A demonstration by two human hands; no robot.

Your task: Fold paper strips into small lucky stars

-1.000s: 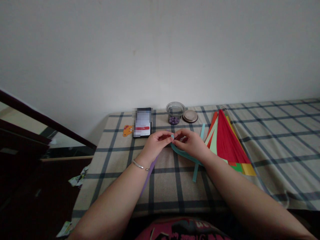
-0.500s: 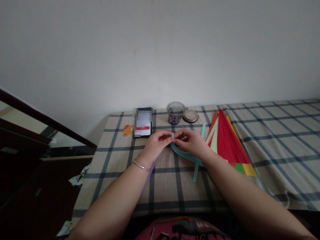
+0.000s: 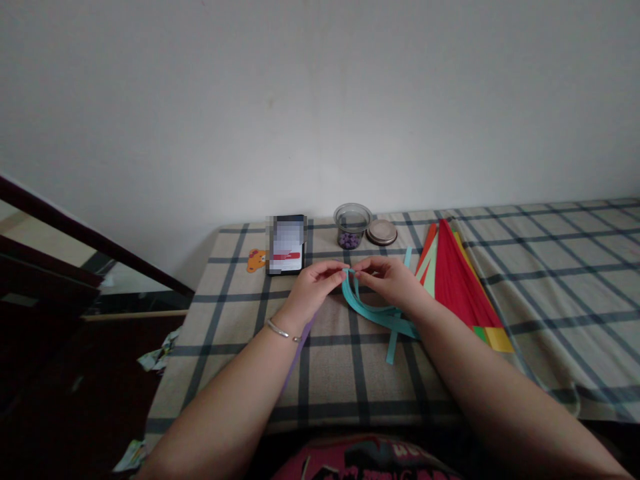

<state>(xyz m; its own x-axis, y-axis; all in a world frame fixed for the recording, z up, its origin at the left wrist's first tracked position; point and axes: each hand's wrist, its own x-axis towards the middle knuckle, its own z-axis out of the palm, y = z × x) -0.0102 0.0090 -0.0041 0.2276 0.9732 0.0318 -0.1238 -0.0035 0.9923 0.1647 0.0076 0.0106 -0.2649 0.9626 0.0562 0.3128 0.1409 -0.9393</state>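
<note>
Teal paper strips (image 3: 367,311) curve down from between my hands and pass under my right forearm. My left hand (image 3: 320,280) pinches their upper ends between thumb and fingers. Close beside it, my right hand (image 3: 387,280) pinches a strip end, its fingertips nearly meeting the left ones. A single teal strip (image 3: 393,347) lies on the cloth, crossing beneath the bundle. Under my left wrist a purple strip (image 3: 299,353) shows in part. To the right is a fan of red paper strips (image 3: 457,287), with green, orange and yellow ones around it.
Behind my hands stand a clear plastic cup (image 3: 352,223) holding small purple pieces and a round lid (image 3: 383,231). A phone (image 3: 287,245) and an orange bear cutout (image 3: 257,261) lie at the left. The checked tablecloth (image 3: 240,373) reaches the wall; the table's left edge drops to a dark floor.
My right hand has shifted slightly right, and a thin teal strip now loops apart from the bundle toward it. My left hand has stayed in place.
</note>
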